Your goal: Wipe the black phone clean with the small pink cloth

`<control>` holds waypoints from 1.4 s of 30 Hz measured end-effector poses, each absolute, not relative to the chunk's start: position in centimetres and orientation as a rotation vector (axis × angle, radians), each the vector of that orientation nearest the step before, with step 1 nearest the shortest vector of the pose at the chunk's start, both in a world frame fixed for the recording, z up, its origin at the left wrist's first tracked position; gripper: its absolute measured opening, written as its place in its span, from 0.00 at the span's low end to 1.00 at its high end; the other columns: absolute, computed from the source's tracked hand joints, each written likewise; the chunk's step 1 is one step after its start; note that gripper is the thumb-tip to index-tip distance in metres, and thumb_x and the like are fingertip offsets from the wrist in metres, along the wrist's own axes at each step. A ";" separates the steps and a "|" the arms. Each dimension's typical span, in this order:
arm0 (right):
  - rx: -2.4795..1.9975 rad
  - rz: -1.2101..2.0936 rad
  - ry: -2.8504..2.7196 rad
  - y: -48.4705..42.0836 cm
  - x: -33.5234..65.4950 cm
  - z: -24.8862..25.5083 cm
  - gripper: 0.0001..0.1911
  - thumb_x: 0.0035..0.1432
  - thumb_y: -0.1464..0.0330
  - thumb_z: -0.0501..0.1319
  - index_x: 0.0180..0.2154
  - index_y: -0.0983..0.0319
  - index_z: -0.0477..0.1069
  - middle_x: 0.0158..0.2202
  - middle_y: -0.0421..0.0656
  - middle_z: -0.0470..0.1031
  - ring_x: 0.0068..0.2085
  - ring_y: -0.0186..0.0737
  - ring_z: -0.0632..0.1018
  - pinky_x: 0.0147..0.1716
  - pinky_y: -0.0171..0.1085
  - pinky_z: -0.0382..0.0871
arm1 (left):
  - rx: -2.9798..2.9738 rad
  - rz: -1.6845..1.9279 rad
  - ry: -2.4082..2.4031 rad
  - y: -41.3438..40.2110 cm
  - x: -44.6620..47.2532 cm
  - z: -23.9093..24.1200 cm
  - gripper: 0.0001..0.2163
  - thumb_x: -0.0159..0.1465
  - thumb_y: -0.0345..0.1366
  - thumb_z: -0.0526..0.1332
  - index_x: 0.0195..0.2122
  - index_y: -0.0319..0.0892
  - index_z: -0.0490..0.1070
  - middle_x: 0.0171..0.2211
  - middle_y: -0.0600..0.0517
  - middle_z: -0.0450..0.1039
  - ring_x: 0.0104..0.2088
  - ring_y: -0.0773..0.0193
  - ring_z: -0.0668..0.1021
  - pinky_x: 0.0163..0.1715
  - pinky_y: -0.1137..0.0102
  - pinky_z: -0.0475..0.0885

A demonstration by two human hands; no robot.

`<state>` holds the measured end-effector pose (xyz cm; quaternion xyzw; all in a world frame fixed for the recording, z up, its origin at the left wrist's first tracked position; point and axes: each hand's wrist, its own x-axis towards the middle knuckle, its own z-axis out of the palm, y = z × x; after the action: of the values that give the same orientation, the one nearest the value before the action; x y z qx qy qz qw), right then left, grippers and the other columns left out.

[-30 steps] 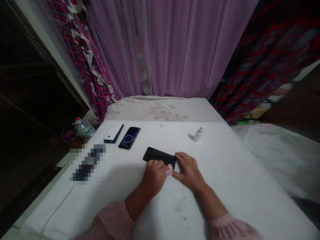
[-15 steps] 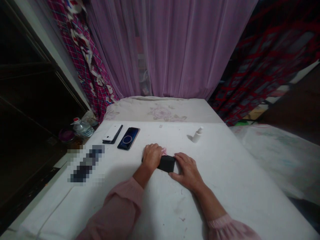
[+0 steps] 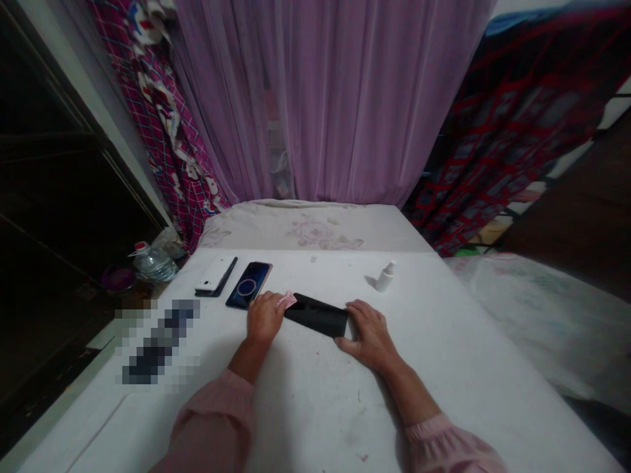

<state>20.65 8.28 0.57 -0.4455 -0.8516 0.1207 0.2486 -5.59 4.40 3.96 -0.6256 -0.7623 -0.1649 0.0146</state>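
A black smartphone (image 3: 318, 316) lies flat on the white-covered table, its dark surface facing up. My right hand (image 3: 371, 334) holds its right end, with the thumb on the near edge and the fingers at the far corner. At the phone's left end, my left hand (image 3: 263, 318) is closed around a small pink cloth (image 3: 287, 300), part of which sticks out past the fingers. Just beyond my left hand is a phone with a blue screen and a ring on it (image 3: 248, 288). A small white spray bottle (image 3: 385, 277) stands upright farther back on the right.
Two stacked phones, the top one white (image 3: 215, 273), lie at the back left. A pixelated dark object (image 3: 162, 341) is near the left edge. Beyond that edge stands a water bottle with a red cap (image 3: 155, 261). Purple curtains (image 3: 345, 98) hang behind the table (image 3: 444, 368).
My left hand, with the pink cloth, has slid left from the phone's middle to its left end, uncovering more of the phone. My right hand stays at the right end. The view has shifted slightly.
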 end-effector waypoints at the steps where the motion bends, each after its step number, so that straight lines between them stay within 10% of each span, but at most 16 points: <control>1: -1.228 0.318 -2.301 8.4 20.6 0.4 0.32 0.46 0.59 0.65 0.52 0.65 0.69 0.56 0.55 0.70 0.60 0.59 0.67 0.57 0.54 0.58 | -1.943 -0.527 -2.373 4.4 -5.7 3.8 0.10 0.69 0.38 0.57 0.39 0.46 0.78 0.38 0.49 0.78 0.41 0.56 0.76 0.39 0.66 0.63; 21: -1.284 0.191 -2.241 6.7 20.3 -1.0 0.34 0.44 0.46 0.68 0.46 0.62 0.68 0.54 0.53 0.70 0.56 0.57 0.70 0.52 0.52 0.62 | -2.133 -1.016 -2.226 2.9 -2.7 2.4 0.07 0.64 0.32 0.59 0.37 0.46 0.77 0.34 0.51 0.78 0.37 0.59 0.77 0.38 0.66 0.65; 42: -1.303 0.201 -2.192 5.7 19.6 -0.4 0.31 0.47 0.51 0.67 0.48 0.61 0.67 0.54 0.54 0.70 0.56 0.58 0.70 0.54 0.53 0.60 | -2.002 -0.593 -2.310 4.4 -3.8 3.7 0.08 0.68 0.38 0.57 0.38 0.46 0.76 0.37 0.48 0.76 0.40 0.56 0.75 0.39 0.63 0.62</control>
<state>19.58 5.69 -0.40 -0.4879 -0.8208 0.0752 0.2874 -3.81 4.44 3.71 -0.6428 -0.7418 -0.1906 0.0140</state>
